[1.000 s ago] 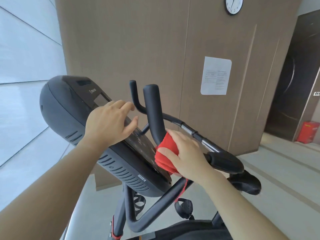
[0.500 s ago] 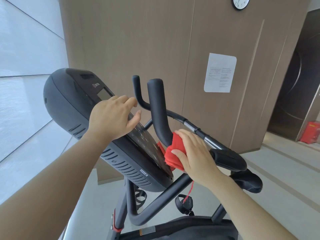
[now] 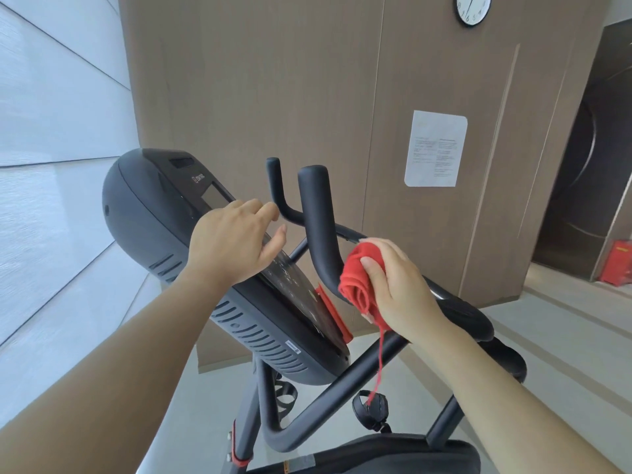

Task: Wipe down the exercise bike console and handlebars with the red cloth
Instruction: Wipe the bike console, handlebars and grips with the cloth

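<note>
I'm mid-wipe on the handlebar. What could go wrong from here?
1. A loose thread hangs from the red cloth down to a black strapped part below, where it may snag.
2. The left hand lies open over the console face near its keys, so leaning on it might press one.
3. The right hand grips the cloth bunched against the handlebar, so little fabric wipes.

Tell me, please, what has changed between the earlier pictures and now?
The right hand, gripping the red cloth, slid it a little to the right, away from the console and onto the bend of the upright handlebar. Nothing was let go. The left hand stays resting on the console.
</note>
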### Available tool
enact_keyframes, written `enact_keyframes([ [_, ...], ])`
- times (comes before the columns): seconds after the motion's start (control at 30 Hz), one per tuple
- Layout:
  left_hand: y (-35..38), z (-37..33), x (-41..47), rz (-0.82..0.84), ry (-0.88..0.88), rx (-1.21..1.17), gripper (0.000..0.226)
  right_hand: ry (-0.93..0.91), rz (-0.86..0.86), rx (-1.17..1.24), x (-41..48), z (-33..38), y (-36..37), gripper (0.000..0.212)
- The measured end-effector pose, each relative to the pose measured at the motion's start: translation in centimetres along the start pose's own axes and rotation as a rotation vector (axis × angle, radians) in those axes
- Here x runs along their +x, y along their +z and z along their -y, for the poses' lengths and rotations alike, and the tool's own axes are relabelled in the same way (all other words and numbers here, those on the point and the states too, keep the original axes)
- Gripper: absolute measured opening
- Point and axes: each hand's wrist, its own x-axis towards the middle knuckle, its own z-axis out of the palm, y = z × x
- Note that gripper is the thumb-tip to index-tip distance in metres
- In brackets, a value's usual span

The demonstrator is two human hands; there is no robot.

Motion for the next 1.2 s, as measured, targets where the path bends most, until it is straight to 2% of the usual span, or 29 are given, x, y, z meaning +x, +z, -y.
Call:
enact_keyframes([
  [0.2,-0.1,0.1,-0.2,-0.011,0.003,-0.007,0.039,-0.099,0.105,-0.146,-1.8,-0.6,1.6,0.049],
  [0.33,-0.2,0.0,-0.2,-0.021,0.018,-0.029,0.039,-0.036,0.149,-0.169,-3.5,-3.0,-0.1,0.053],
  [0.5,0.2,-0.1,0.0,-0.049,0.008,-0.026,0.042,0.034,0.088,-0.181,-4.2,-4.3,-1.0,0.043],
  [0.7,0.0,-0.1,0.0,-0.064,0.016,-0.067,0.041,0.032,0.080,-0.127,-4.0,-2.6,0.7,0.055],
  [0.8,-0.6,-0.2,-0.1,-0.119,-0.024,-0.201,0.031,0.045,0.130,-0.088,-4.4,-3.1,-0.6,0.060],
  [0.9,-1.2,-1.0,-0.6,-0.174,-0.084,-0.486,0.026,0.116,0.088,-0.039,-4.9,-3.9,-2.2,0.073],
  [0.97,-1.6,-2.6,-1.0,-0.202,-0.041,-0.582,0.027,0.145,0.046,-0.018,-5.6,-4.5,-3.2,0.077],
  [1.1,-2.3,-8.9,-0.6,-0.188,0.107,-0.681,0.027,0.198,0.018,-0.009,-7.0,-6.1,-4.8,0.067],
  [1.2,-1.6,-14.0,0.5,-0.068,0.163,-0.641,0.030,0.211,0.014,0.029,-7.5,-8.0,-5.8,0.051],
])
